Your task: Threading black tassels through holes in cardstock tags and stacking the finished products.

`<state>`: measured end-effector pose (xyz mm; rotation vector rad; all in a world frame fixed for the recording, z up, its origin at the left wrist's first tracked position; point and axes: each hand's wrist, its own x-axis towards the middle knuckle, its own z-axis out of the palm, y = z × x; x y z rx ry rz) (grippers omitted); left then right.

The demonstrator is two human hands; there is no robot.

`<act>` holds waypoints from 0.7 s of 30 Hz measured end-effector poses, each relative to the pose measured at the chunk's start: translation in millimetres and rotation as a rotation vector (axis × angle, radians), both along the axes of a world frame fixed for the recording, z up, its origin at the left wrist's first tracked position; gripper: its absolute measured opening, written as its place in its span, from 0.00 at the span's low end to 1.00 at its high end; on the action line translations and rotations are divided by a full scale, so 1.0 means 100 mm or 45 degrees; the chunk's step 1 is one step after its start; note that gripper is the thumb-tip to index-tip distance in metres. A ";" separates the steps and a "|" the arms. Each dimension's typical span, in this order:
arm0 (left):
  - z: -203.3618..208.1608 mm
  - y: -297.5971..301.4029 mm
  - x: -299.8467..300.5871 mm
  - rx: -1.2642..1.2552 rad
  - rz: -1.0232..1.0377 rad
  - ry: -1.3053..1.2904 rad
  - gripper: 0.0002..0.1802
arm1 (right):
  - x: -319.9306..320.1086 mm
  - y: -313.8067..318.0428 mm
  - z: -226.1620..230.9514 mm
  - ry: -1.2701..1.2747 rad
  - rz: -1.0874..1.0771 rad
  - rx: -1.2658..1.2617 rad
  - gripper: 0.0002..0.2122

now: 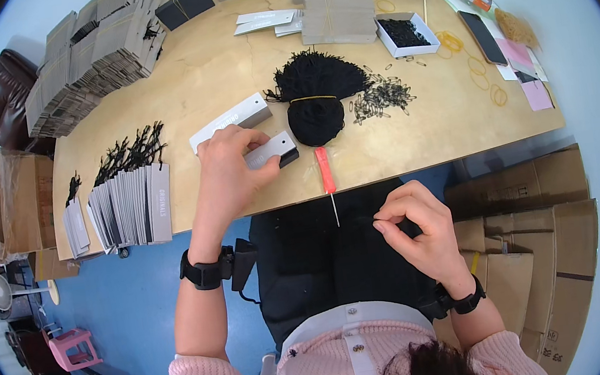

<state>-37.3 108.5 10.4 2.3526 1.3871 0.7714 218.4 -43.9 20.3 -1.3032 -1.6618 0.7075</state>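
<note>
My left hand (226,166) is closed round a small stack of grey and white hang tags (277,150) near the table's front edge, thumb on the near side. Just behind it lies another stack of tags (246,112). My right hand (421,229) is raised over my lap, thumb and forefinger pinched; whatever is between them is too small to make out. A tool with a red handle (325,169) and thin metal shaft juts over the table edge. Beyond it sit a banded bundle of black cords (318,121) and a scatter of small black pins (382,96).
Strung tags (130,208) stand in a row at left, with tall stacks of tags (97,62) behind. A white box (407,33) of black pins, yellow rubber bands (451,41) and a phone (482,37) are at the right. Cardboard boxes (533,256) stand below right.
</note>
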 end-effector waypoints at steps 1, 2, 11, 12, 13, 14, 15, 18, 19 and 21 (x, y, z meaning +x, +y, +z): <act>0.00 0.02 -0.01 -0.065 -0.006 -0.040 0.17 | 0.00 0.00 -0.01 -0.004 0.000 -0.001 0.06; 0.00 0.03 -0.02 -0.066 -0.005 -0.039 0.17 | 0.01 0.00 -0.01 -0.003 0.001 -0.002 0.06; 0.16 -0.48 0.09 0.034 -0.213 -0.218 0.21 | 0.09 0.00 -0.02 -0.032 -0.050 0.018 0.06; 0.13 -0.62 0.10 0.009 -0.294 -0.222 0.22 | 0.10 -0.01 -0.02 -0.028 -0.059 0.021 0.06; 0.05 -0.75 0.12 -0.042 -0.329 -0.238 0.22 | 0.11 0.00 -0.03 -0.020 -0.068 0.024 0.06; -0.01 -0.90 0.15 -0.143 -0.286 -0.264 0.23 | 0.12 0.00 -0.03 -0.019 -0.069 0.024 0.06; -0.09 -1.00 0.15 -0.177 -0.290 -0.287 0.23 | 0.12 0.00 -0.03 -0.030 -0.071 0.023 0.06; -0.20 -1.15 0.18 -0.212 -0.252 -0.305 0.22 | 0.11 -0.01 -0.04 -0.026 -0.064 0.013 0.06; -0.23 -1.17 0.19 -0.204 -0.230 -0.364 0.23 | 0.09 -0.01 -0.04 -0.017 -0.058 0.004 0.06; -0.29 -1.19 0.23 -0.195 -0.204 -0.424 0.23 | 0.04 -0.02 -0.05 -0.004 -0.042 -0.006 0.06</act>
